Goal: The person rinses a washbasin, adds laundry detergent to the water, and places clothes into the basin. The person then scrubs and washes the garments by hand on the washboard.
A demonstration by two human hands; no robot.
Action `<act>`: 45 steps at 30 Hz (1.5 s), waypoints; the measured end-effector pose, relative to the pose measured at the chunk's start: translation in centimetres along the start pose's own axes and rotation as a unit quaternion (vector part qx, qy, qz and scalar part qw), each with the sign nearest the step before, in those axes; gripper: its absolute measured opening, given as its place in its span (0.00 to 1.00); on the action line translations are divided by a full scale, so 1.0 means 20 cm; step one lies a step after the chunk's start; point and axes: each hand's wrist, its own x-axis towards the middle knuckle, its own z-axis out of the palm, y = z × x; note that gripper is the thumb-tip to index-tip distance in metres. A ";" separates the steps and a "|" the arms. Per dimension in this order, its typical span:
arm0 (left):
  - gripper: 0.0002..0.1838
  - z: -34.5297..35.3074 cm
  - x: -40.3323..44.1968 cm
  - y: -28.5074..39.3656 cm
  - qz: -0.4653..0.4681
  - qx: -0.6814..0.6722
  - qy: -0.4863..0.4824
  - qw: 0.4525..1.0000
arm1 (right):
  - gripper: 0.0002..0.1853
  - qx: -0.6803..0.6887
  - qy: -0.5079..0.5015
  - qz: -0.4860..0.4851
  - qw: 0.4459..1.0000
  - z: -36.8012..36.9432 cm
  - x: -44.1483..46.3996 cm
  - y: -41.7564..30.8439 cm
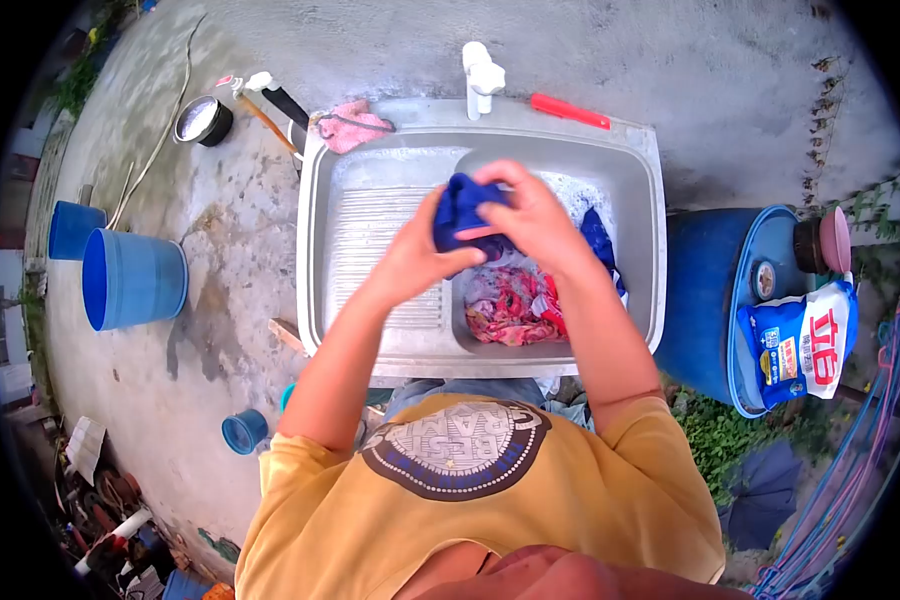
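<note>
Both hands hold a bunched dark blue cloth (460, 212) above the sink (315, 250), near the divide between its ribbed washboard (370, 235) and the basin. My left hand (415, 255) grips the cloth from its left side. On the cloth's right side, my right hand (535, 220) has its fingers bent around it. Below them in the basin lies a heap of wet red and pink patterned cloth (512, 305) with suds about it. Another blue cloth (598, 240) rests against the basin's right side, partly hidden by my right forearm.
A white faucet (482, 80), a red brush-like bar (570, 111) and a pink rag (352, 126) are at the sink's back edge. Right stands a blue barrel (700, 300) with a detergent bag (800, 340). Left are blue buckets (140, 280) and a black pail (205, 121).
</note>
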 end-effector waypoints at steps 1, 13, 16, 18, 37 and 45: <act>0.37 0.04 0.00 -0.01 0.014 -0.072 0.004 0.997 | 0.23 0.006 -0.066 0.018 0.998 0.08 0.00 -0.05; 0.19 -0.29 -0.20 -0.43 -0.163 -0.622 0.073 0.763 | 0.26 0.030 0.103 0.073 0.992 0.22 0.20 0.90; 0.24 -0.37 -0.33 -0.80 -0.282 -0.396 0.186 0.854 | 0.22 0.199 0.086 0.070 0.974 0.34 0.25 0.88; 0.32 -0.36 -0.46 -1.00 -0.332 -0.203 0.223 0.894 | 0.23 -0.070 0.024 0.054 0.996 0.23 0.27 1.00; 0.10 0.03 -0.38 -1.19 0.074 0.393 0.133 0.907 | 0.05 -0.596 0.055 -0.181 0.781 0.53 0.16 1.37; 0.11 -0.13 0.42 -1.31 0.033 0.390 0.296 0.872 | 0.06 -0.676 0.253 -0.202 0.662 0.28 1.03 1.37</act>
